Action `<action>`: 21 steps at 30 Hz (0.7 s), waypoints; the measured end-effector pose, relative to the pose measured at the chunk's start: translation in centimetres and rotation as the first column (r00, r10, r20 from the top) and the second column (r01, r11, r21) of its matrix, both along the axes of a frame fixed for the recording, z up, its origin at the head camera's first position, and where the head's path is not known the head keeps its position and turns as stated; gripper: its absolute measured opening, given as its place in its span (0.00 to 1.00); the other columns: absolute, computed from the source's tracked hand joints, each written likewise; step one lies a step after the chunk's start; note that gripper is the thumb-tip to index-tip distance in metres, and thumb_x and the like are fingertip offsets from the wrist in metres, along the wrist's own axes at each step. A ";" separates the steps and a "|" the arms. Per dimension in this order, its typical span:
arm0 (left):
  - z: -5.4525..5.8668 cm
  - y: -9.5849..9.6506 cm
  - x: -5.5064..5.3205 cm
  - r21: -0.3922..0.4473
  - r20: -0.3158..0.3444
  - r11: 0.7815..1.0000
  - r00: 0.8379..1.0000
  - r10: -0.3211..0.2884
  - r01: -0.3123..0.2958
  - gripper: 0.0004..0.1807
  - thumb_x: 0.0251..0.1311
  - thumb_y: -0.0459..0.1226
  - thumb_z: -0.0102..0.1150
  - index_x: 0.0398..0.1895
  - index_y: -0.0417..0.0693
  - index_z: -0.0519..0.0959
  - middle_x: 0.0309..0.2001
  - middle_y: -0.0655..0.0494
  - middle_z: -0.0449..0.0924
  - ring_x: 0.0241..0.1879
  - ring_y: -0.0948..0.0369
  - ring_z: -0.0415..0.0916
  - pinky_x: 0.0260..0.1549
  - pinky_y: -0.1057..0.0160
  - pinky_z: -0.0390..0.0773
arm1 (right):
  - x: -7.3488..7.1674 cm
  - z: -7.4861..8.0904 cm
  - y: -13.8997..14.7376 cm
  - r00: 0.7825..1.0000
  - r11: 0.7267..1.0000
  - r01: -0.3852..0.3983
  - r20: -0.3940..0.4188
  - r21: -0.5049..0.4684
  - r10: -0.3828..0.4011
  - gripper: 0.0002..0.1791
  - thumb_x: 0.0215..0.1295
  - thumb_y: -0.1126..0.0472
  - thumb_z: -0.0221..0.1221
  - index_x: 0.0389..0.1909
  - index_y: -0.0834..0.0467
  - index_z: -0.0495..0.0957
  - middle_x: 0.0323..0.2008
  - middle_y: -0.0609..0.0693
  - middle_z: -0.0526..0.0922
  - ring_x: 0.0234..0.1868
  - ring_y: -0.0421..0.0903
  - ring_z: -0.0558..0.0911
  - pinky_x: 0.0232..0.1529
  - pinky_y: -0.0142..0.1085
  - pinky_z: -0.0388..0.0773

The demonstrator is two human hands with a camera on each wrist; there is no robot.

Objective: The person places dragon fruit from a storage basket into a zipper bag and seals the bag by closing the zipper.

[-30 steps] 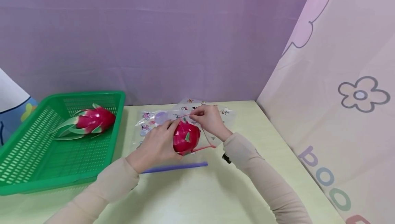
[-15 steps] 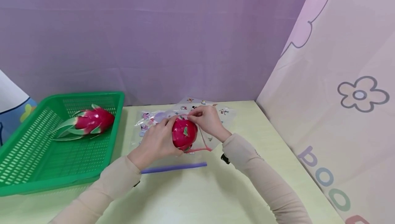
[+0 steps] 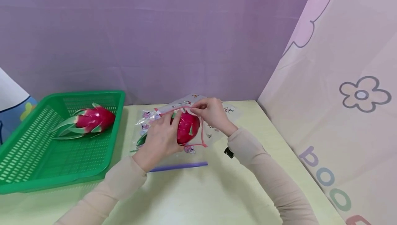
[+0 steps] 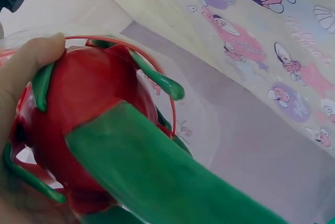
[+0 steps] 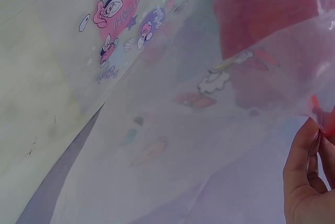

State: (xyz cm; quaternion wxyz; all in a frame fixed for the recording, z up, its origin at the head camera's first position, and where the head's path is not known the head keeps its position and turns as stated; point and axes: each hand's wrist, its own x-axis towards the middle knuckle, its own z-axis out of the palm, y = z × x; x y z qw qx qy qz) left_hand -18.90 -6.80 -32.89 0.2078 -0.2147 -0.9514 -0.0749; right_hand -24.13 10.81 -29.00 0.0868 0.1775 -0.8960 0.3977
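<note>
My left hand (image 3: pixel 161 137) grips a red dragon fruit (image 3: pixel 188 126) with green scales, its long green leaves trailing back under the hand. With thumb and fingers, my right hand (image 3: pixel 215 116) pinches the red rim of a clear printed zip bag (image 5: pixel 157 130). That rim runs around the front of the fruit in the head view, and in the left wrist view it curves behind the dragon fruit (image 4: pixel 94 88). Through the bag's film, the right wrist view shows the fruit blurred. The fruit's underside is hidden by my left palm.
Another printed plastic bag with a purple zip strip (image 3: pixel 183 166) lies flat on the pale table beneath my hands. To the left stands a green basket (image 3: pixel 68 163) with a second dragon fruit (image 3: pixel 99 119) in it. A purple cloth wall (image 3: pixel 186 39) closes off the back.
The red rim has spread wider and shows on both sides of the fruit. My left hand and the fruit have moved slightly forward. My right hand has lifted a little, keeping its pinch.
</note>
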 end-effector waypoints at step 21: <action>1.0 2.4 -1.0 -0.468 0.105 0.860 0.979 -0.173 0.202 0.48 0.35 0.54 0.70 0.61 0.41 0.64 0.48 0.42 0.74 0.44 0.49 0.74 0.47 0.54 0.76 | 1.4 1.4 0.7 0.982 0.989 -0.136 -0.121 0.059 0.142 0.04 0.55 0.65 0.63 0.32 0.59 0.84 0.32 0.50 0.82 0.30 0.42 0.81 0.31 0.30 0.79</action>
